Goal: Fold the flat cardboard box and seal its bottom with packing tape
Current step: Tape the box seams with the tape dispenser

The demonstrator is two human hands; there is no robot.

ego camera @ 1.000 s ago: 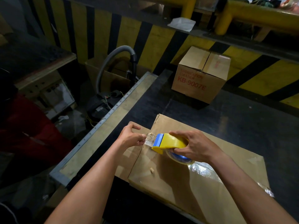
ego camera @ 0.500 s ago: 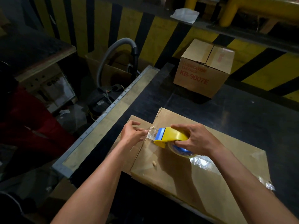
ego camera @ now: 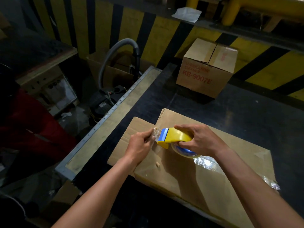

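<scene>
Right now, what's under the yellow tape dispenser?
Under the yellow tape dispenser, held by the right hand, lies the flat cardboard box on the dark table. The left hand pinches the tape end. The cardboard directly beneath the roll is covered.

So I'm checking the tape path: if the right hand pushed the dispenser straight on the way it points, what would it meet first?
Probably the left hand, pinching the tape end just ahead of the tape dispenser.

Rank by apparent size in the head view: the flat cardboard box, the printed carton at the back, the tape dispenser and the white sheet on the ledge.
1. Flat cardboard box
2. Printed carton, farther off, so it looks smaller than it is
3. Tape dispenser, partly covered by the right hand
4. White sheet, farthest away
</scene>
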